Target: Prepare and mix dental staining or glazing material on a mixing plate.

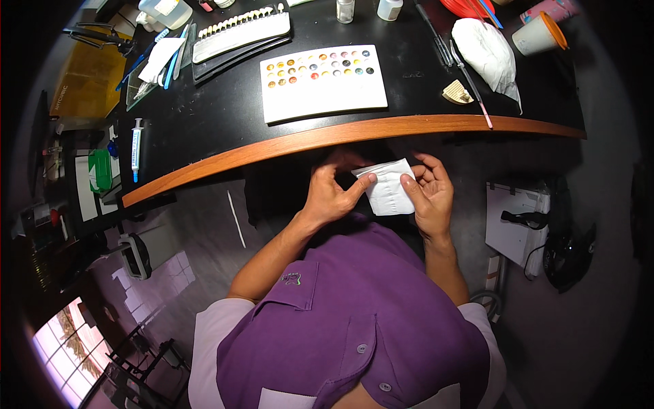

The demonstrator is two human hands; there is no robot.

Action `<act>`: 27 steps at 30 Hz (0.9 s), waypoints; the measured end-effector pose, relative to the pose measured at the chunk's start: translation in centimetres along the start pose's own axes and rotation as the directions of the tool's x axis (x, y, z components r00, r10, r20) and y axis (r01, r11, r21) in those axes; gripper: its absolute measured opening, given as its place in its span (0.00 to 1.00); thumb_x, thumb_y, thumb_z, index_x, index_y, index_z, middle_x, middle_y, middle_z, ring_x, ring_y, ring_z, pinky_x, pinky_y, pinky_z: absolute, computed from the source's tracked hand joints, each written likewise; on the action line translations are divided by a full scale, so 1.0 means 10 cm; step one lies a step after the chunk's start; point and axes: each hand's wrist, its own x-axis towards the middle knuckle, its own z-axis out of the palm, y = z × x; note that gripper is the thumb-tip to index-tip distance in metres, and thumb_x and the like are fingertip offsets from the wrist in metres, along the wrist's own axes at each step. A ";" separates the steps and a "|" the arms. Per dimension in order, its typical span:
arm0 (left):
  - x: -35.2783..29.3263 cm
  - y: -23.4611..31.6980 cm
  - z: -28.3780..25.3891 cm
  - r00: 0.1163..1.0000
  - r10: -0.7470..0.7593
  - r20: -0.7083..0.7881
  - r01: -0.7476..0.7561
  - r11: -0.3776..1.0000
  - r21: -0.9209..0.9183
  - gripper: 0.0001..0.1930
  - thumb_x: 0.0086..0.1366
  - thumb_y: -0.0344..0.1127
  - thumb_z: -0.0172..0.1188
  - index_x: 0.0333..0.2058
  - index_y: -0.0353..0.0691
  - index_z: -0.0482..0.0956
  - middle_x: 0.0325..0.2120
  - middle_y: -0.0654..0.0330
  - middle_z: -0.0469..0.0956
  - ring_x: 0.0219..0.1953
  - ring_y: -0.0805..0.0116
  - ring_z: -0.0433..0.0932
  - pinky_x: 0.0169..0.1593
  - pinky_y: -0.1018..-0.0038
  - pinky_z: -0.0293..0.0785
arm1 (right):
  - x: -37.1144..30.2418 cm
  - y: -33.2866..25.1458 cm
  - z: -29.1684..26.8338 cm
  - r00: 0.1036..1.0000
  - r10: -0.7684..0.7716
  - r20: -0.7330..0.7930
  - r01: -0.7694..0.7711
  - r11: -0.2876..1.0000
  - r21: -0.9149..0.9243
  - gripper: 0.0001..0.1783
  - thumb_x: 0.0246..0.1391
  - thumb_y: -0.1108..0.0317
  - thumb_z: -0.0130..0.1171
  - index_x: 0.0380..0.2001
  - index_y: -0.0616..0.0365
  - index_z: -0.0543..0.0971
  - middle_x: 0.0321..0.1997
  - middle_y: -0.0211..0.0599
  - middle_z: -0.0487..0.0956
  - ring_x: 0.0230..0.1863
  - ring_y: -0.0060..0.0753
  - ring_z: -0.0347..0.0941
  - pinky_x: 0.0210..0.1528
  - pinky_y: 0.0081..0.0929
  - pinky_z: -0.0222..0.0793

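Between my two hands is a folded white paper towel (391, 191), held in front of my purple shirt and just below the table's wooden edge. My left hand (332, 187) pinches its upper left corner between thumb and fingers. On the other side, my right hand (431, 194) grips the right edge, thumb lying on the front face and fingers partly behind it. A row of small creases or embossed marks runs down the towel's middle. Beyond the edge lies a white palette (320, 99) with rows of colored paint wells.
On the black table (204, 129) are a shade guide (242, 37) with tooth-shaped tabs, a syringe (137, 150), brushes (470, 82), a crumpled white cloth (485, 54), a beige piece (457, 93) and an orange-rimmed cup (539, 34). Small bottles (390, 9) stand at the back.
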 end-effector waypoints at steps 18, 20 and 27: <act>0.14 0.21 -0.17 0.937 -0.249 0.244 0.223 0.966 0.128 0.13 0.71 0.39 0.71 0.42 0.34 0.86 0.37 0.57 0.86 0.42 0.71 0.82 0.50 0.73 0.77 | 0.11 -0.22 -0.02 0.979 0.092 0.184 -0.067 0.988 -0.140 0.23 0.66 0.76 0.65 0.61 0.66 0.75 0.42 0.35 0.82 0.42 0.18 0.79 0.46 0.19 0.75; 0.18 0.19 -0.20 0.916 -0.260 0.306 0.238 0.965 0.106 0.14 0.72 0.40 0.67 0.44 0.34 0.84 0.39 0.55 0.86 0.44 0.68 0.82 0.53 0.70 0.77 | 0.16 -0.26 -0.05 0.959 0.095 0.268 0.004 0.938 -0.347 0.15 0.65 0.75 0.67 0.54 0.65 0.81 0.38 0.32 0.83 0.38 0.16 0.79 0.41 0.18 0.74; 0.18 0.18 -0.23 0.873 -0.327 0.361 0.345 0.938 0.014 0.15 0.73 0.39 0.66 0.48 0.33 0.82 0.44 0.54 0.84 0.49 0.65 0.81 0.57 0.68 0.76 | 0.19 -0.14 -0.11 0.954 0.188 0.236 -0.092 0.926 -0.365 0.05 0.65 0.75 0.68 0.43 0.63 0.83 0.33 0.25 0.81 0.32 0.09 0.74 0.33 0.13 0.68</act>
